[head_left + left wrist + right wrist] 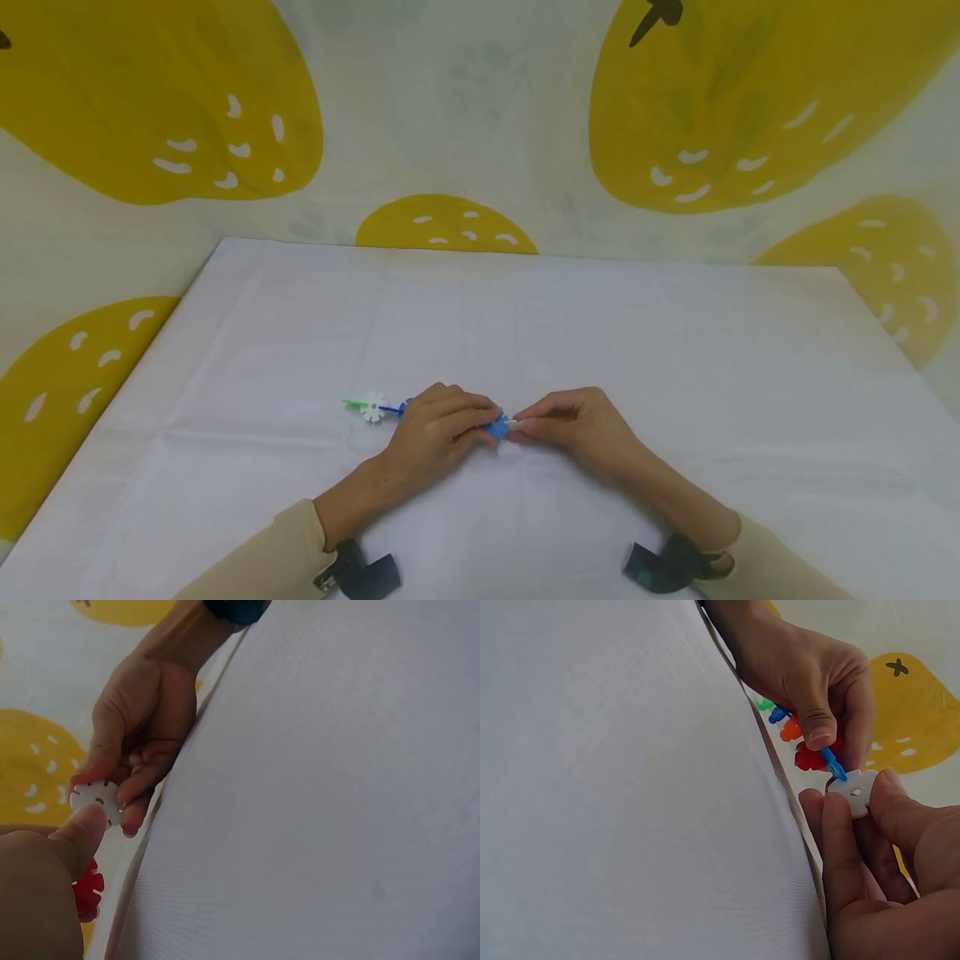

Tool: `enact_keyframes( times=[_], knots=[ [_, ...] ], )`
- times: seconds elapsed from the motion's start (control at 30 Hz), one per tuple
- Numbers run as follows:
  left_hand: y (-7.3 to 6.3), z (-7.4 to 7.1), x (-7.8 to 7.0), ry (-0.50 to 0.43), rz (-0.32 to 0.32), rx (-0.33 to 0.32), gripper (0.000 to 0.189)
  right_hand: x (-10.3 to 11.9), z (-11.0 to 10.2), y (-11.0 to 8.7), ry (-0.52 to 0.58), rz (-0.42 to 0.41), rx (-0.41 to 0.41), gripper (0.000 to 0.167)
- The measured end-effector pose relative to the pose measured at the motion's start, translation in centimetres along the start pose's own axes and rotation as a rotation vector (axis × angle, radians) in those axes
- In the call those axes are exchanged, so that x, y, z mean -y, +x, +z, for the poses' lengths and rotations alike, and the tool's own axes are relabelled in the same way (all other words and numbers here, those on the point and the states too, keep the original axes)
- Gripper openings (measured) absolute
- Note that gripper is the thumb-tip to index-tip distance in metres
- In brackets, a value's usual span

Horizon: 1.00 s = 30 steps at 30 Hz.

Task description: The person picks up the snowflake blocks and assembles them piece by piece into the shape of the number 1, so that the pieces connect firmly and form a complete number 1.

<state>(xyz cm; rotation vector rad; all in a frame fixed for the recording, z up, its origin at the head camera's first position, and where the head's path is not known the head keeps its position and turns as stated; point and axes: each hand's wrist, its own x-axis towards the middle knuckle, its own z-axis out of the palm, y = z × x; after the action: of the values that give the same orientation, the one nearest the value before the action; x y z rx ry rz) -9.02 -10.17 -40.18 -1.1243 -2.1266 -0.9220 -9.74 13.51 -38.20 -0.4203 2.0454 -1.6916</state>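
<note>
A chain of slotted plastic snowflake discs runs under my left hand (442,425), which pinches the light blue disc (498,427) near its right end. My right hand (588,429) holds a white disc (853,791) between thumb and fingers, its rim meeting the edge of the light blue one. In the right wrist view, red (808,756), orange (790,729), dark blue (778,714) and green (765,704) discs follow behind. Past my left hand, another white disc (372,407) and the green end stick out. Left fingers hide the chain's middle in the head view.
Both hands work over a table with a white cloth (570,325), near its front half. Behind it hangs a pale cloth (450,100) printed with big yellow fruit shapes. Dark wrist straps (367,575) sit on both forearms.
</note>
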Motion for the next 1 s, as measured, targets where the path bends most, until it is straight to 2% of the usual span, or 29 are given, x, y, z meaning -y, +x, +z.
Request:
enact_keyframes(
  times=[0.23, 0.47, 0.57, 0.9, 1.0],
  knots=[
    [0.03, -0.03, -0.14, -0.027, -0.002, -0.011, 0.031, -0.06, 0.04, -0.04, 0.092, 0.003, 0.027, 0.019],
    [0.26, 0.04, -0.16, -0.022, 0.073, -0.060, 0.029, 0.05, 0.06, -0.08, 0.143, 0.004, 0.035, 0.020],
    [0.33, 0.01, -0.25, -0.019, 0.077, -0.069, 0.029, 0.11, 0.08, -0.08, 0.169, 0.006, 0.044, 0.021],
    [0.32, -0.18, -0.27, -0.033, 0.086, -0.049, 0.028, 0.15, 0.07, -0.11, 0.110, -0.019, 0.056, 0.018],
    [0.27, -0.12, -0.22, -0.033, 0.060, -0.034, 0.029, 0.02, 0.04, -0.07, 0.056, -0.039, 0.043, 0.016]
  ],
)
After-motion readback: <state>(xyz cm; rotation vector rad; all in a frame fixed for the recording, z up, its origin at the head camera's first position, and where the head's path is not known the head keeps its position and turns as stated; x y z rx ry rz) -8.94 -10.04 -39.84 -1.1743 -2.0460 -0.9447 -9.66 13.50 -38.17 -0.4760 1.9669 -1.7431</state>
